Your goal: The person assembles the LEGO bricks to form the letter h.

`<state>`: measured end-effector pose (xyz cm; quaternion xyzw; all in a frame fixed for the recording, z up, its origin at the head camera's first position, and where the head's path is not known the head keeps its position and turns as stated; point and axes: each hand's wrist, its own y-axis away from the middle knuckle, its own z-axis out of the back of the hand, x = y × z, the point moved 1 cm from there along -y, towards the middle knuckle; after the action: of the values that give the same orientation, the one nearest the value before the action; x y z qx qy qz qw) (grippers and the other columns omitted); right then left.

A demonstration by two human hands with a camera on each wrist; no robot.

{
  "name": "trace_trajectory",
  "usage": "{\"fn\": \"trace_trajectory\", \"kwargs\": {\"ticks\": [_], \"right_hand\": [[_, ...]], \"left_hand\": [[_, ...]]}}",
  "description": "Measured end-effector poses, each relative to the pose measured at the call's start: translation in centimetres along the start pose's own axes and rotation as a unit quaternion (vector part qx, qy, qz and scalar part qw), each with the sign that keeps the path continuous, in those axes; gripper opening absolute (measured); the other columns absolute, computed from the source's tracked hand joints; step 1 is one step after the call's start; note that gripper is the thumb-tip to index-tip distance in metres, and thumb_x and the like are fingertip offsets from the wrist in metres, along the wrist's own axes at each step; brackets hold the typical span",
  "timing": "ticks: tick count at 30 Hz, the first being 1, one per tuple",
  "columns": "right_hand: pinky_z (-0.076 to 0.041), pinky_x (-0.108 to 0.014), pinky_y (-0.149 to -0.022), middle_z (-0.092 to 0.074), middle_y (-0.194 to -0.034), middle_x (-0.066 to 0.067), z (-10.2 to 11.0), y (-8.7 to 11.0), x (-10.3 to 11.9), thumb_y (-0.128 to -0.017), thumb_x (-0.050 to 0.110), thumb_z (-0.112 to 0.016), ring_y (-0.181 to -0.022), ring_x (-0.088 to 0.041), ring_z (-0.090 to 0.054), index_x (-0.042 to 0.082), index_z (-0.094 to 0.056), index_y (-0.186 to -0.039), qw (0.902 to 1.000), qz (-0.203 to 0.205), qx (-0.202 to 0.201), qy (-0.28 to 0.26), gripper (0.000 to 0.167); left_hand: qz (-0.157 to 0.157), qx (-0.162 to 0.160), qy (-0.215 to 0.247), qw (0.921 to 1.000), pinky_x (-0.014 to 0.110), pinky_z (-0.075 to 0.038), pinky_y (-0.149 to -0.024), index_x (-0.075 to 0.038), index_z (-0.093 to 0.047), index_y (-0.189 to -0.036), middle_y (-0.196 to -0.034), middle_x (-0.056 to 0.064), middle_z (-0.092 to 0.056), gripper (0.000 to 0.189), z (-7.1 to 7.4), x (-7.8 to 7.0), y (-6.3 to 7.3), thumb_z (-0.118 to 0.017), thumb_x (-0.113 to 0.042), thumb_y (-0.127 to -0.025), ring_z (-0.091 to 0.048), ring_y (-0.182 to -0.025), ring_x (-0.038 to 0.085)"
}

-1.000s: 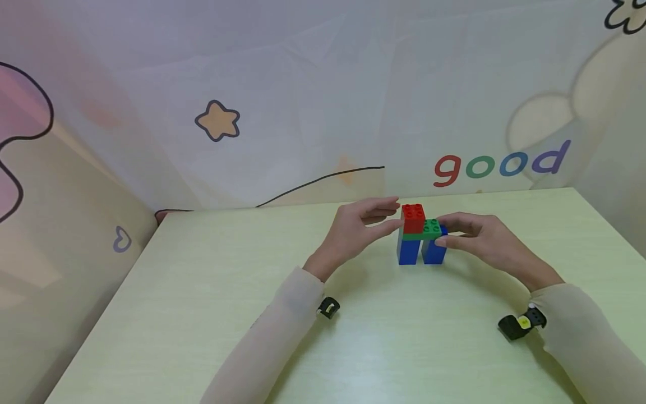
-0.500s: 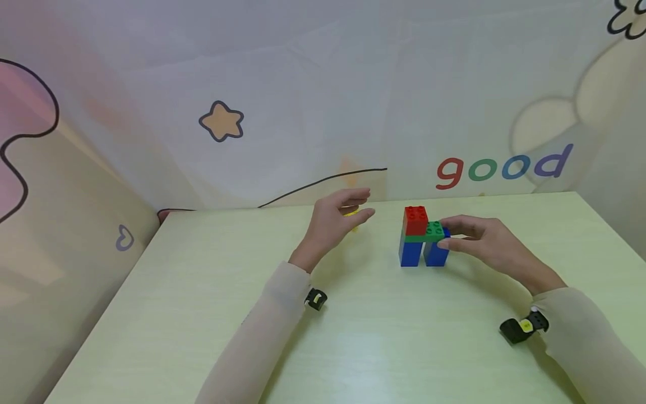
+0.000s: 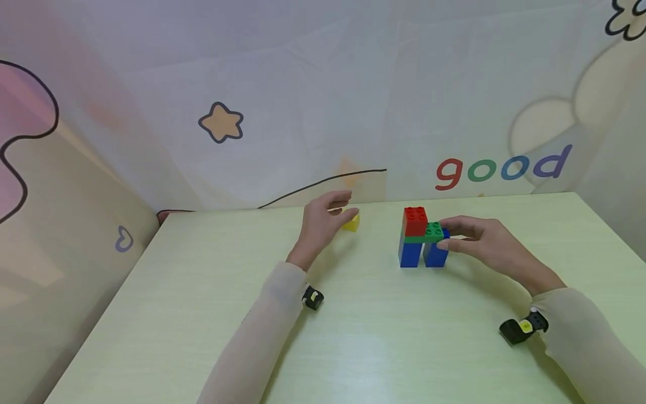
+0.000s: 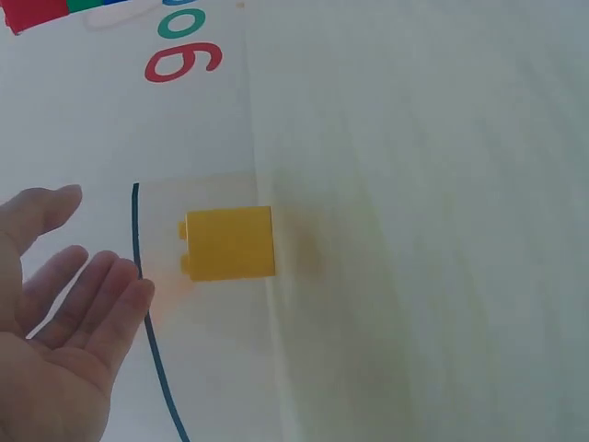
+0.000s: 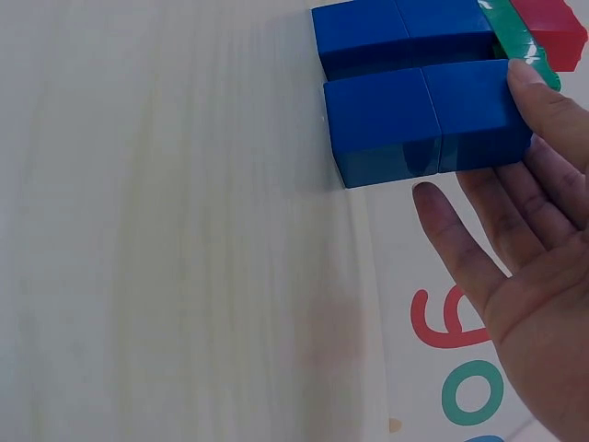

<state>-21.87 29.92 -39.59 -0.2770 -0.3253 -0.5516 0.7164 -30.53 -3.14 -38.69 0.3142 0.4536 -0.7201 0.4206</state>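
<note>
A small structure of toy building blocks stands upright on the table. Two blue pillars (image 3: 410, 256) carry a flat green block (image 3: 434, 230), and a red block (image 3: 415, 223) sits on its left end. With its thumb in front and fingers behind, my right hand (image 3: 481, 238) pinches the upper part of the right-hand blue pillar (image 5: 386, 124), made of two stacked blocks. My left hand (image 3: 323, 221) hovers beside a yellow block (image 4: 230, 244) farther left near the back edge, thumb and fingers apart, with nothing between them in the left wrist view. The block stands studs up.
The pale green table (image 3: 323, 331) reaches back to a printed backdrop (image 3: 303, 101) with a star and the word "good". Side panels of backdrop rise on the left and right. A black wrist camera (image 3: 522, 327) is strapped on each sleeve.
My left hand has left the red block and moved left to the yellow block, which has come into view. My right hand has stayed at the blue pillar.
</note>
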Motion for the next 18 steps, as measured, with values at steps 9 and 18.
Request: {"fn": "trace_trajectory", "kwargs": {"ticks": [9,18], "right_hand": [[-0.045,-0.068,-0.107,-0.058,-0.148,-0.024,0.0,0.1,-0.1,-0.104,0.038,-0.071,-0.138,-0.049,-0.052,0.003,-0.054,-0.153,1.0000,-0.005,0.002,-0.007,0.062],[-0.045,-0.069,-0.107,-0.058,-0.148,-0.024,0.1,0.0,0.0,-0.104,0.037,-0.071,-0.138,-0.049,-0.052,0.003,-0.054,-0.153,1.0000,-0.001,0.003,-0.007,0.062]], "left_hand": [[0.048,0.007,0.016,0.9987,0.028,-0.056,-0.099,0.001,-0.069,-0.136,-0.137,0.015,-0.069,0.046,-0.1,0.8,-0.3,-0.084,-0.007,-0.093,-0.066,-0.126,0.032],[0.102,0.020,-0.004,0.9946,0.036,-0.056,-0.101,0.000,-0.069,-0.137,-0.134,0.019,-0.070,0.048,-0.1,1.3,-0.6,-0.084,-0.011,-0.093,-0.067,-0.125,0.028]]}}
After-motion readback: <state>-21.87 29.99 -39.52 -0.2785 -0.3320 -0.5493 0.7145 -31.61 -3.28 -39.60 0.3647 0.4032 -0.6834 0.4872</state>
